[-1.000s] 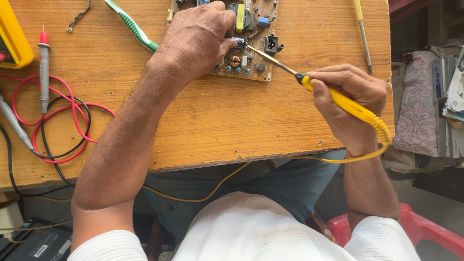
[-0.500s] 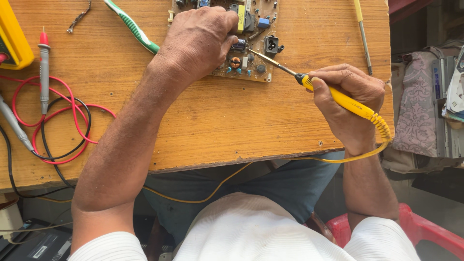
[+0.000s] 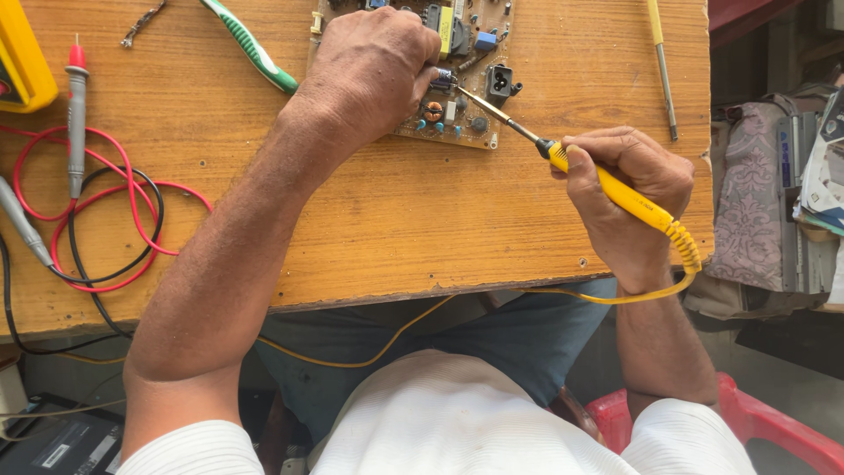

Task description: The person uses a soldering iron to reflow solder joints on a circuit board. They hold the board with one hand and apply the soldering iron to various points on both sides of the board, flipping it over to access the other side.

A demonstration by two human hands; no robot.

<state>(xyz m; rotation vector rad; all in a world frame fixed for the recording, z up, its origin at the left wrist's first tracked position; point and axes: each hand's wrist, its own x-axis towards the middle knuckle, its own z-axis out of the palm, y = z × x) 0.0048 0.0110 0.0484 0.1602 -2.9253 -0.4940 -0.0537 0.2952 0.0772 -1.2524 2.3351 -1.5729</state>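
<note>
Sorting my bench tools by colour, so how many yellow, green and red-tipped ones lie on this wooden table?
Yellow: 3, soldering iron, meter, screwdriver
Green: 1, toothbrush
Red-tipped: 1, test probe
Total: 5

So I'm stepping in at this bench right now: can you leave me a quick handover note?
Left hand: pressed down on the circuit board, steadying it on the wooden table.
Right hand: pen-style grip on the yellow soldering iron, tip at the components beside the left fingers.
Nearby: green toothbrush, red probe, yellow screwdriver.
Whether the joint is finished cannot be told; iron not yet set down.
</note>
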